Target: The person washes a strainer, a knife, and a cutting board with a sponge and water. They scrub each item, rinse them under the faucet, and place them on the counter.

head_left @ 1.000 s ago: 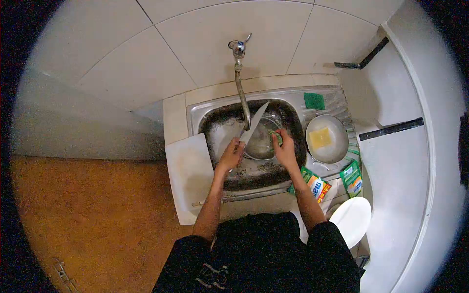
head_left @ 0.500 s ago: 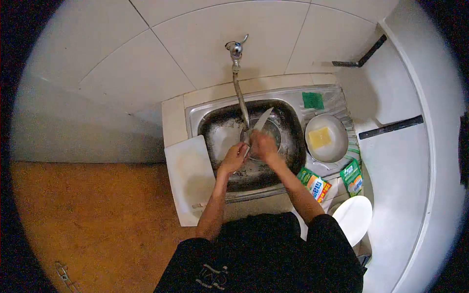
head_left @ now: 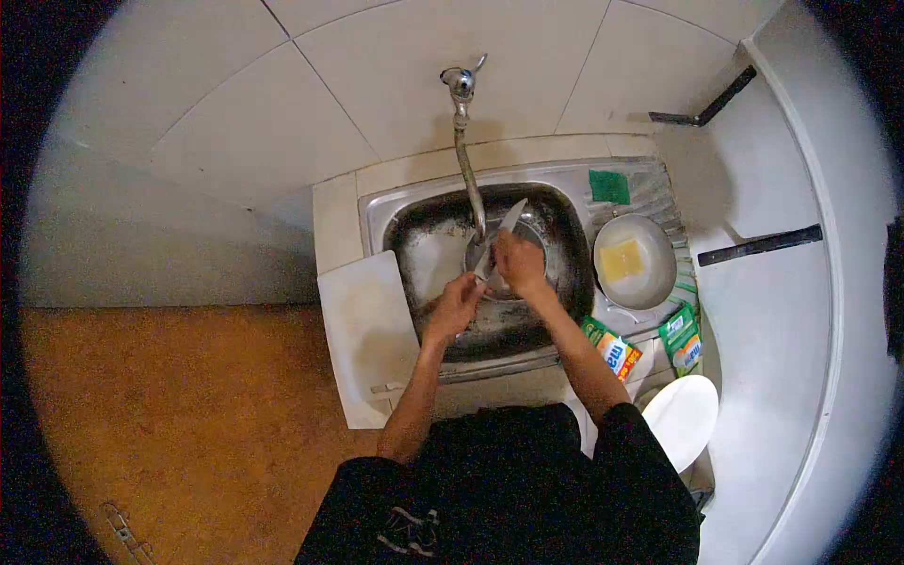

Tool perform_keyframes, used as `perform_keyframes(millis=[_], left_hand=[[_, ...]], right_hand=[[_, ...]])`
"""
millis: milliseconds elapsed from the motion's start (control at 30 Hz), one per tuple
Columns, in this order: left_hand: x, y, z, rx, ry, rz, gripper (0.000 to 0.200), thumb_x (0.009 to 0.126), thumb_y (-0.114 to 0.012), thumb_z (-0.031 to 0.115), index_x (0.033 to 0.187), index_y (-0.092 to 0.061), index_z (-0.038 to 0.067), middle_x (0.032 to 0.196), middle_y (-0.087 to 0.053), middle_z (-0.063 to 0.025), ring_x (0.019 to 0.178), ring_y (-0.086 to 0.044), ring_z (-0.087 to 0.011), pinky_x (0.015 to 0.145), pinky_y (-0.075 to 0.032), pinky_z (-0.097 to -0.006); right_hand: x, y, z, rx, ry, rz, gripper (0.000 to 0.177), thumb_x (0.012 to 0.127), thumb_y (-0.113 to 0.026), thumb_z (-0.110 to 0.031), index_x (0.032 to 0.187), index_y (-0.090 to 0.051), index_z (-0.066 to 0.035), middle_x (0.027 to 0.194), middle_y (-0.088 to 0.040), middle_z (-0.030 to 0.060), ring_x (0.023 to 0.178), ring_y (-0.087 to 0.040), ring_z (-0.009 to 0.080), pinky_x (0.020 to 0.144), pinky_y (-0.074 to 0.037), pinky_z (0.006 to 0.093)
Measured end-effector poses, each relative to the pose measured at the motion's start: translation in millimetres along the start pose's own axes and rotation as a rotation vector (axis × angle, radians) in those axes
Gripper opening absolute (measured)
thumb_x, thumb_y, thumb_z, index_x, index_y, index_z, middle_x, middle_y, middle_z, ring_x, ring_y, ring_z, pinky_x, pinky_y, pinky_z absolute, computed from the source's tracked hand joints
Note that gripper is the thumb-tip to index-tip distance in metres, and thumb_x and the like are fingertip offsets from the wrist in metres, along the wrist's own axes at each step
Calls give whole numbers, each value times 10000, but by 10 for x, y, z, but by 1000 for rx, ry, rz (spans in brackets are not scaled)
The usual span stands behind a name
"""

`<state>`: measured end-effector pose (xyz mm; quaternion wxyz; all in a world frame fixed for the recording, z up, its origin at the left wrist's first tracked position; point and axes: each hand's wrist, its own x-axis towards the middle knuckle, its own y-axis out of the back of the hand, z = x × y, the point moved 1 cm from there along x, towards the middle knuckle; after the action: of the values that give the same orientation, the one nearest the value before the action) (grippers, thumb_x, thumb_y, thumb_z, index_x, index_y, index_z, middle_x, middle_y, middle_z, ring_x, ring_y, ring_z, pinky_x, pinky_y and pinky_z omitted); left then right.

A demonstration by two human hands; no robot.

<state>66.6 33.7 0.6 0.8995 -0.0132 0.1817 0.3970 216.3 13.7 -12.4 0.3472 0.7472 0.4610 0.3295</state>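
Knife (head_left: 507,223) over the sink (head_left: 377,209) basin, blade tip slanted up beside the faucet (head_left: 469,174). Handle end closed inside the left hand (head_left: 455,306). Right hand (head_left: 520,264) wrapped over the blade's middle; anything under its fingers hidden. Left of the sink, white cutting board (head_left: 363,330). To the right, pan (head_left: 656,282) holding a yellow sponge (head_left: 621,259), with green pad (head_left: 608,186) behind.

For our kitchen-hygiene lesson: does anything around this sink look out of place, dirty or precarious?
The sink basin is blotched dark with grime. The white cutting board left of it seems to jut past the counter, over the floor, so it looks precarious.
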Motion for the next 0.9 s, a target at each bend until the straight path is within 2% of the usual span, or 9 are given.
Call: perform_keyframes(millis=[133, 267, 433, 500, 567, 667, 767, 833, 900], left_hand=[[136, 72, -261, 203, -125, 50, 171, 820, -501, 132, 830, -508, -39, 639, -511, -56, 584, -448, -92, 533, -369, -263], [-107, 62, 225, 308, -50, 50, 180, 800, -524, 133, 744, -521, -38, 567, -493, -59, 547, -440, -115, 524, -370, -289], [77, 78, -139, 279, -198, 55, 201, 788, -542, 149, 709, -516, -34, 546, -486, -80, 505, -421, -140, 488, -347, -315], [49, 107, -125, 212, -246, 46, 210, 783, -549, 157, 703, -514, -34, 547, -492, -92, 497, -417, -145, 478, -337, -320], [72, 111, -126, 410, -258, 163, 221, 775, -556, 167, 690, -513, -32, 548, -502, -121, 494, -418, -152, 475, -331, -328], [155, 166, -258, 433, -297, 82, 225, 770, -558, 169, 680, -507, -30, 532, -488, -132, 492, -420, -155, 472, -328, -335], [81, 115, -85, 173, -244, 89, 212, 770, -556, 167, 684, -514, -22, 528, -470, -115, 498, -416, -148, 475, -334, -318], [136, 204, -266, 328, -215, 71, 202, 772, -553, 160, 695, -520, -23, 542, -482, -102, 506, -413, -136, 482, -341, -305], [168, 185, -138, 463, -184, 54, 192, 774, -550, 154, 706, -525, -24, 557, -493, -90, 514, -410, -124, 489, -348, -293]], right_hand=[[-233, -31, -166, 110, 260, -121, 172, 768, -525, -191, 877, -467, -73, 620, -555, 169, 576, -556, 351, 490, -438, 440], [-44, -117, 145, 16, -6, -82, 204, 733, -558, -194, 873, -471, -74, 614, -551, 179, 598, -560, 361, 510, -443, 445], [-178, -170, 6, -42, 221, -246, 190, 788, -519, -216, 907, -511, -69, 627, -557, 188, 589, -558, 361, 504, -443, 446], [-3, -7, 27, 65, -113, -101, 209, 758, -548, -252, 875, -525, -81, 654, -561, 196, 608, -566, 363, 519, -445, 457], [-92, -183, 3, -47, -48, -36, 210, 758, -541, -263, 861, -501, -85, 641, -558, 197, 581, -564, 363, 512, -444, 459], [-193, -124, -144, 24, 217, -165, 189, 780, -506, -206, 918, -467, -83, 637, -562, 176, 570, -559, 358, 493, -438, 459], [4, -131, 58, 38, 36, -38, 200, 755, -527, -207, 905, -474, -85, 637, -564, 164, 589, -568, 351, 502, -447, 456], [-15, -248, -23, -31, 29, -51, 185, 751, -532, -205, 876, -482, -78, 617, -558, 163, 572, -561, 351, 493, -443, 456], [-207, -247, -132, 84, 283, 0, 156, 772, -509, -203, 857, -499, -72, 588, -546, 165, 546, -550, 351, 468, -431, 458]])
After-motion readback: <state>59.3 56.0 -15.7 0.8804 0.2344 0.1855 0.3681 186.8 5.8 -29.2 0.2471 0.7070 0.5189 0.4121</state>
